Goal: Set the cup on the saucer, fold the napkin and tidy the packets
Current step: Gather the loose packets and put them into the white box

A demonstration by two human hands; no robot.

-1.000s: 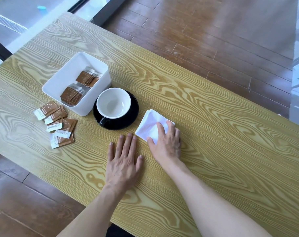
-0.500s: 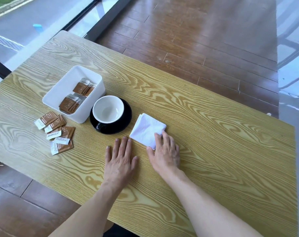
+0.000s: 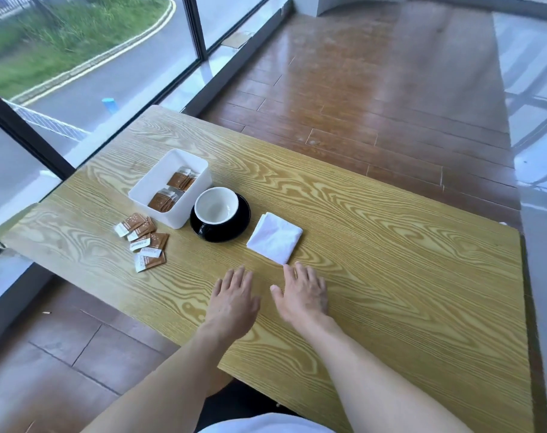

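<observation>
- Resting flat on the yellow wood-grain table (image 3: 391, 276), the left hand (image 3: 233, 295) lies palm down with its fingers straight and close together, holding nothing.
- The right hand (image 3: 303, 292) lies just beside it, also palm down, fingers straight and slightly spread, holding nothing; the two hands are near each other but not touching.
- The white folded cloth napkin (image 3: 274, 237) lies as a flat square on the table just beyond the right hand's fingertips; whether the nearest corner touches them cannot be told.
- To the left of the napkin, near it but apart, stands the round black saucer (image 3: 239, 228).
- The white-lined round cup (image 3: 216, 205) sits upright on the saucer, toward its far left part, and shows nothing inside.
- Left of the saucer, touching or nearly touching it, stands the white rectangular plastic box (image 3: 147, 185).
- Inside the box lie two small stacks of brown packets (image 3: 172, 190), one nearer the napkin's side and one farther back.
- Farther left of the napkin, past the saucer and just in front of the box, loose brown and white packets (image 3: 142, 239) lie scattered and overlapping on the table.
- Beyond the table, away from the napkin, runs a brown plank floor (image 3: 375, 89), with large windows (image 3: 78, 57) on the left.
</observation>
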